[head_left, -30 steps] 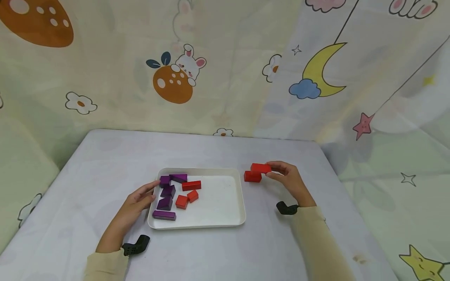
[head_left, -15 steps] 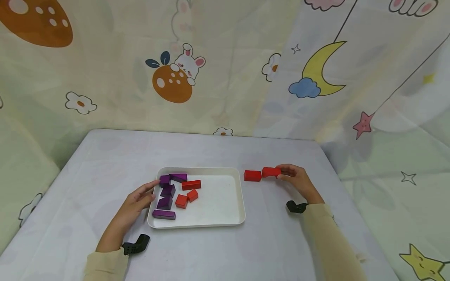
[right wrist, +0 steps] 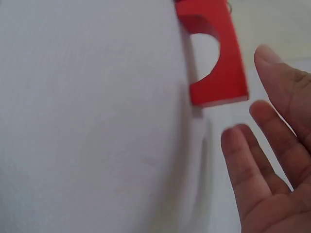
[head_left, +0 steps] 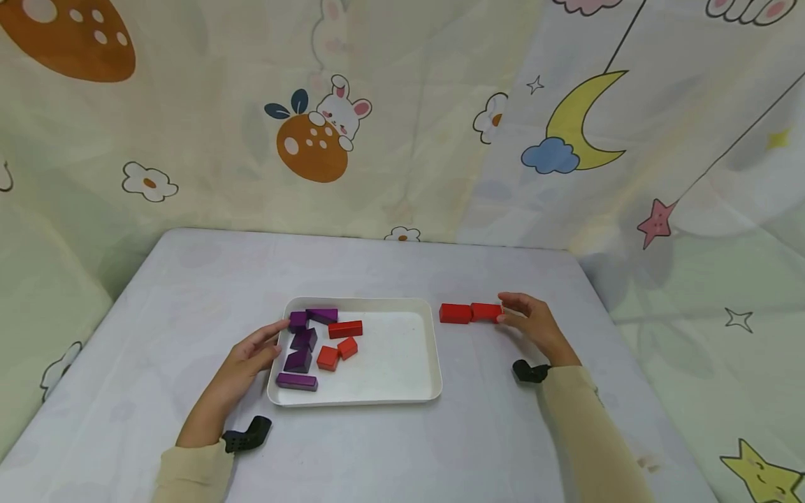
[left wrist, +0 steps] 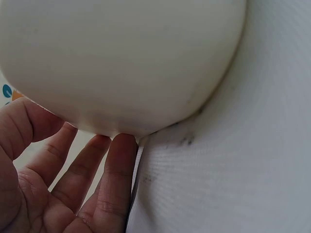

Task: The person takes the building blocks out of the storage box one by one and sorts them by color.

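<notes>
My left hand (head_left: 247,360) rests at the left edge of a white tray (head_left: 396,400). In the left wrist view, its extended fingertips (left wrist: 121,145) touch the tray's outer wall. At the right, my right hand (head_left: 531,323) is beside a red arch block (head_left: 486,312), its relaxed fingers just off the block's near end in the right wrist view. That block has a half-round cutout and stands on the table, end to end with another red block (head_left: 455,314). Nothing is in the right hand.
Several purple blocks (head_left: 297,381) line the tray's left side. Beside them in the tray lie a long red block (head_left: 345,330) and two small red blocks (head_left: 327,358). A patterned cloth (head_left: 409,140) hangs behind the white table (head_left: 352,454).
My right hand has carried the red arch block rightward off the other red block, set it down at that block's right end, and let go. The left hand has stayed at the tray.
</notes>
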A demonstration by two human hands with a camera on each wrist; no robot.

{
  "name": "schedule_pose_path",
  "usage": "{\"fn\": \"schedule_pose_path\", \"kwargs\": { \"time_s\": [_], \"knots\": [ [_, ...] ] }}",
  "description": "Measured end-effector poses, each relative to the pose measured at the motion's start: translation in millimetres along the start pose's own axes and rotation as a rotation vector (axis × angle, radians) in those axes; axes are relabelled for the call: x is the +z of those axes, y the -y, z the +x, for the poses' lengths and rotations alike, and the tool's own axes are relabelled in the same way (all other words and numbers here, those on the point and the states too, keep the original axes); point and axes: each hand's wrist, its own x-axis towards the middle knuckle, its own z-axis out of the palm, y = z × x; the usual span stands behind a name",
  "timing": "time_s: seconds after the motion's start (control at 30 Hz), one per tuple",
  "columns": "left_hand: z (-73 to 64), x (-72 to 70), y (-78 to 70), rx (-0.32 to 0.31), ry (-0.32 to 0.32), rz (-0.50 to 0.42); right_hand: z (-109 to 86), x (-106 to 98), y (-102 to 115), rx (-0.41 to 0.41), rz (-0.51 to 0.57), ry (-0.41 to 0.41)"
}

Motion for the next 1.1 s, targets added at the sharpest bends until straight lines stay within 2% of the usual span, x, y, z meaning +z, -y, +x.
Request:
{"fn": "schedule_pose_path", "kwargs": {
  "time_s": [0.13,0.23,0.53,0.93,1.1],
  "knots": [
    [-1.7,-1.8,-0.2,0.003,-0.006,0.006,-4.4,3.6,14.1,0.01,0.027,-0.022],
    [-2.8,-2.3,-0.8,0.012,-0.005,0.003,-9.4,9.9,25.9,-0.019,0.077,-0.035],
    [-2.0,-2.5,-1.8,0.008,-0.007,0.002,-25.9,45.7,59.1,-0.111,0.123,-0.044],
    [0.4,-2.2,-1.2,0.011,-0.006,-0.028,-34.6,96.3,92.9,-0.223,0.24,0.1],
    [0.7,-2.2,-1.9,-0.003,-0.006,-0.029,-36.2,120.4,101.7,-0.233,0.26,0.148]
  ]
}}
